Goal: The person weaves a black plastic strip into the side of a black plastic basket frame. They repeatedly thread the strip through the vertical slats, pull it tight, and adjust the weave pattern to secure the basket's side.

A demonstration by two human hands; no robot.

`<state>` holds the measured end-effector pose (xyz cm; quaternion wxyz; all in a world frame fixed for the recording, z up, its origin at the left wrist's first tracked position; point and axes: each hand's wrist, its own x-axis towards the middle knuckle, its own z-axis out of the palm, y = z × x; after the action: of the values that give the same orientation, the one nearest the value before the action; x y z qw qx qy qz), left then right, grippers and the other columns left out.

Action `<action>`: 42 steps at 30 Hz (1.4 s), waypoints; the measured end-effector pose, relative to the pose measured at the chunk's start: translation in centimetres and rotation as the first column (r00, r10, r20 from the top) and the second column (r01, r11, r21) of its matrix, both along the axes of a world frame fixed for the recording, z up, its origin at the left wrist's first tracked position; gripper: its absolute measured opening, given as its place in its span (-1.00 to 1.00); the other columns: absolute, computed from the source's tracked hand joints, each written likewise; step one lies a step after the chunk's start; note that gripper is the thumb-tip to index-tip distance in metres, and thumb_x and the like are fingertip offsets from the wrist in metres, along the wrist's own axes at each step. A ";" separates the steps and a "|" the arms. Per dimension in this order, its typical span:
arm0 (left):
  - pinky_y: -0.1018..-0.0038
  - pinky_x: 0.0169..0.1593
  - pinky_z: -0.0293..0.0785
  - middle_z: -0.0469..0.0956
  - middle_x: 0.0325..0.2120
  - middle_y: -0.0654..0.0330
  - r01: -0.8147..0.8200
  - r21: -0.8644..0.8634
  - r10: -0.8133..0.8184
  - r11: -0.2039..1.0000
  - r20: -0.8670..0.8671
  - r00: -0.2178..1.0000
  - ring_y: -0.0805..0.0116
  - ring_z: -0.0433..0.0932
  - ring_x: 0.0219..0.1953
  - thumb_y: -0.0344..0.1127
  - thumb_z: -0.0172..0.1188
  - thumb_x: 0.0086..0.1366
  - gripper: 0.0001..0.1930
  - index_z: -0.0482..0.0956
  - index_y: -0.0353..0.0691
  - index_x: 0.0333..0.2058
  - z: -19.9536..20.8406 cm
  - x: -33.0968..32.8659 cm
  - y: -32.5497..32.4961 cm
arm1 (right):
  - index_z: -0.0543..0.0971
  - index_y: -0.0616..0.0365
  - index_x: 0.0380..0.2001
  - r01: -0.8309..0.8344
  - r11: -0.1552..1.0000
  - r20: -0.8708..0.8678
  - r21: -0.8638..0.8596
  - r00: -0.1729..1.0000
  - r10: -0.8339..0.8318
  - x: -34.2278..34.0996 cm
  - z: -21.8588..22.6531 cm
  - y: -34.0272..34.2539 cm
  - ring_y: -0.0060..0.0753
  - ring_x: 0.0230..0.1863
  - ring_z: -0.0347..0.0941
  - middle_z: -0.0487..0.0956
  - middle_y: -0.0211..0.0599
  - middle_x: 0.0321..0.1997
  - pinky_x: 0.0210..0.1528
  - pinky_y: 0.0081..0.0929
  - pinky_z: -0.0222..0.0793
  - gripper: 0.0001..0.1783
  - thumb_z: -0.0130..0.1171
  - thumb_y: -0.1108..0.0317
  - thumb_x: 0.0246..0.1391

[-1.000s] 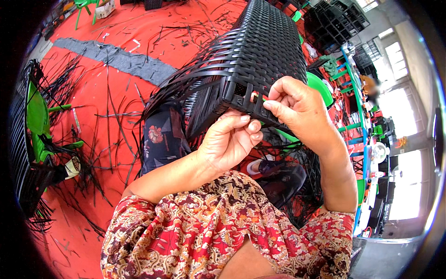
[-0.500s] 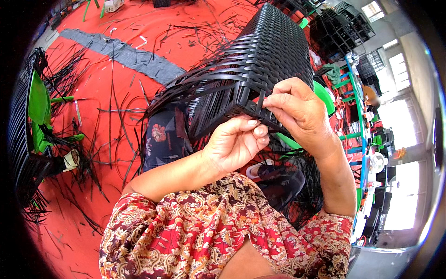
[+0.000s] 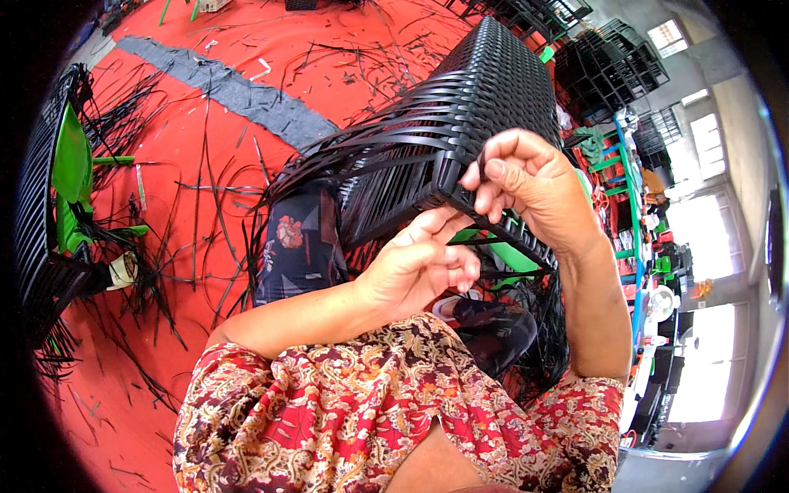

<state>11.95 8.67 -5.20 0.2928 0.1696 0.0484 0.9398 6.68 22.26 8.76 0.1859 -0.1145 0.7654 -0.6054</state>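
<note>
A black woven wicker piece [image 3: 497,90] stands tilted in front of me, its corner pointing my way. Loose flat black strips [image 3: 362,135] fan out from its left side. At that corner my right hand [image 3: 530,185] pinches a dark strip [image 3: 482,161] between thumb and index finger, the other fingers curled. Just below, my left hand [image 3: 423,255] has its index finger stretched to the underside of the corner. Its remaining fingers are loosely bent and apart, with nothing visible in them.
Cut strips litter the red floor covering [image 3: 205,296], crossed by a grey cloth runner [image 3: 238,94]. At left stands a green chair [image 3: 74,164] beside another black woven piece [image 3: 41,238]. Stacked black frames [image 3: 612,66] and a long turquoise-edged table [image 3: 637,197] line the right.
My right hand has turned and opened out somewhat, drawing the strip up from the corner. My left hand's fingers have loosened, with the index reaching forward. The whole view has shifted slightly.
</note>
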 end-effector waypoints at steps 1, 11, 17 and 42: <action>0.43 -0.29 0.44 0.31 0.08 0.13 -0.018 -0.081 0.016 0.997 -0.036 0.999 0.34 0.48 -0.33 -0.48 0.05 0.21 -0.43 0.18 -0.08 0.20 -0.2 0.0 -0.3 | 0.44 0.18 -0.18 -0.009 0.999 -0.005 0.033 1.000 0.009 0.0 0.0 0.6 -0.66 -0.52 0.47 0.60 -0.30 -0.38 -0.51 -0.73 0.37 -0.77 0.17 0.34 0.14; 0.67 -0.36 0.31 0.40 -0.34 0.28 -0.928 -0.309 0.521 0.210 -0.767 0.373 0.60 0.35 -0.44 -0.62 0.10 0.18 -0.72 0.50 -0.28 -0.12 0.1 -2.6 -2.6 | 0.42 0.10 -0.32 0.025 0.975 0.075 0.221 0.996 -0.043 0.8 1.8 1.2 -0.77 -0.68 0.34 0.54 -0.44 -0.56 -0.66 -0.84 0.12 -0.82 0.21 0.36 0.06; 0.52 -0.17 0.36 0.46 -0.34 0.23 -0.968 -0.232 0.468 0.099 -0.847 0.251 0.37 0.43 -0.25 -0.54 0.19 0.15 -0.78 0.62 -0.23 -0.19 1.4 -4.0 -2.7 | 0.41 0.11 -0.34 -0.027 0.974 0.140 0.227 0.990 -0.005 0.3 1.7 1.4 -0.77 -0.69 0.33 0.54 -0.44 -0.57 -0.68 -0.83 0.13 -0.83 0.19 0.37 0.07; 0.74 -0.55 0.23 0.43 -0.50 0.39 -0.579 -0.552 0.351 0.600 -0.468 0.811 0.67 0.34 -0.60 -0.47 0.19 0.20 -0.88 0.41 -0.18 -0.34 4.8 -5.5 -3.8 | 0.37 0.21 -0.43 0.218 0.790 -0.713 0.573 0.608 0.349 1.4 0.0 -1.2 -0.24 -0.44 0.50 0.50 -0.09 -0.47 -0.42 -0.28 0.42 -0.82 0.20 0.44 0.02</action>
<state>6.41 4.92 -0.38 0.0632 0.1790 0.4724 0.8607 8.09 21.02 8.74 -0.1213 -0.3329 0.9128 -0.2031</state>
